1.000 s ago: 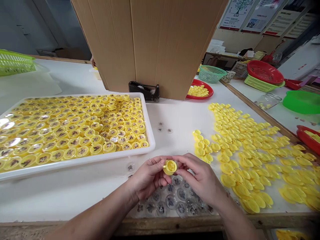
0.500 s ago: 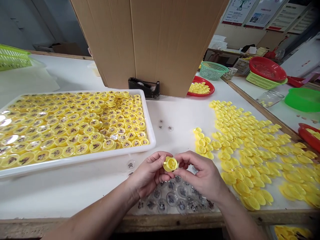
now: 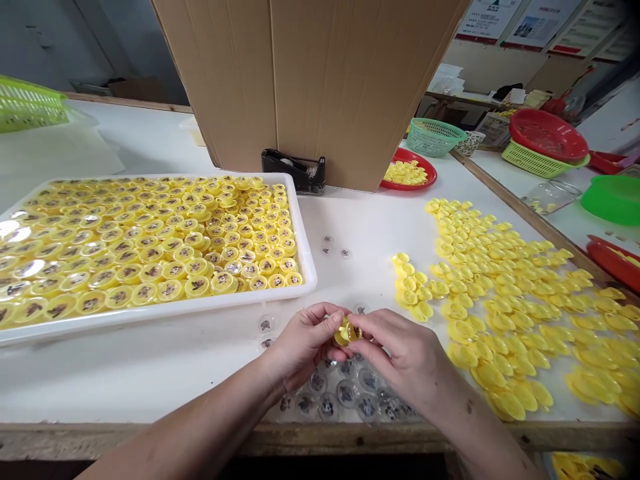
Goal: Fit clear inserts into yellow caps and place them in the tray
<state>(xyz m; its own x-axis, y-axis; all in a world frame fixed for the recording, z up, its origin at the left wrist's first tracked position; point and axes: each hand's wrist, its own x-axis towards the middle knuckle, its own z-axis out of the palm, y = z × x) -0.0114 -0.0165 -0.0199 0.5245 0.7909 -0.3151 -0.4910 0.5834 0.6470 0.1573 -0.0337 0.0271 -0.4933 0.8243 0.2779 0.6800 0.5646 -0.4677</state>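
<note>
Gleaming yellow cup (image 3: 342,336) — small, partly hidden.

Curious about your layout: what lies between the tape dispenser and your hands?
In the head view, a few small clear discs with dark prints, lying on the white tabletop.

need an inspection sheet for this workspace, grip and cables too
surface: white tabletop with wooden front edge
job's things: small yellow cup in hand; clear printed discs below; white tray of yellow cups left; loose yellow pieces right
clutter: black tape dispenser by tall cardboard; three stray discs
grip: left hand and right hand both hold the small yellow cup
cables: nothing seen
surroundings: green baskets, wall posters
</note>
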